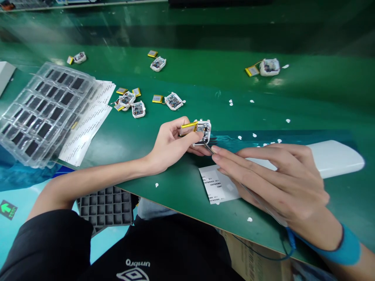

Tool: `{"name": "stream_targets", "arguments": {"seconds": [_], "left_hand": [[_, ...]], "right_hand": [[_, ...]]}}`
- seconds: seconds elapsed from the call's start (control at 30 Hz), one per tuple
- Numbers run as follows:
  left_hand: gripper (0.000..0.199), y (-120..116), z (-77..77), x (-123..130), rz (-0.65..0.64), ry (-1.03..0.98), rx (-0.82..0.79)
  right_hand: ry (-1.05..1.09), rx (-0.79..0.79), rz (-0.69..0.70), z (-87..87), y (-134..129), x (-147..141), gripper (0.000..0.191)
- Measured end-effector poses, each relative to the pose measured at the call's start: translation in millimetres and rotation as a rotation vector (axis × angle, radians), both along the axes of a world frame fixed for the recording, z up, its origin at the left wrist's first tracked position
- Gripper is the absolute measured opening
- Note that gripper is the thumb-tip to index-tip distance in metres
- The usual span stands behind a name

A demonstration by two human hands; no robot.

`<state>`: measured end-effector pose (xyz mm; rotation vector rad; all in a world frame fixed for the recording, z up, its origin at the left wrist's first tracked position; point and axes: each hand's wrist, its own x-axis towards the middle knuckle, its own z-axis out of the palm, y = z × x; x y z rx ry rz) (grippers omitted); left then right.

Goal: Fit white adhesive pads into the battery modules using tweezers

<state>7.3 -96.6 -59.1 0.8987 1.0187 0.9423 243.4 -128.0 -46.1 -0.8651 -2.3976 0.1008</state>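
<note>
Near the middle of the frame, I see the left hand (168, 146) with thumb and fingers closed on a white casing (208, 132), its circuit board (200, 127) exposed; a yellow-edged battery (189, 129) sits at the casing's left, by the fingers. At lower right, the right hand (281, 183) grips a slim metal tool (208, 148), its tip at the casing's lower edge; from here I cannot tell whether it touches the board. I make out a printed sheet (215, 185) beneath the right hand, other casings (174, 101) across the upper half of the green table (205, 93), and clear trays (84, 81) stacked at left.
</note>
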Motion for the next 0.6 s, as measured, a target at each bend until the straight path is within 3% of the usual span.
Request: {"name": "stream_targets", "arguments": {"seconds": [0.13, 0.4, 0.6], "left_hand": [[0.033, 0, -0.9, 0, -0.010, -0.028, 0.010], [0.028, -2, -3.6, 1, -0.013, -0.017, 0.069], [0.020, 1, -7.1, 6, 0.073, -0.010, 0.064]], "right_hand": [[-0.047, 0.143, 0.070, 0.4, 1, -3, 0.088], [-0.023, 0.118, 0.055, -0.1, 4, -8, 0.090], [0.001, 0.140, 0.061, -6.8, 7, -13, 0.080]]}}
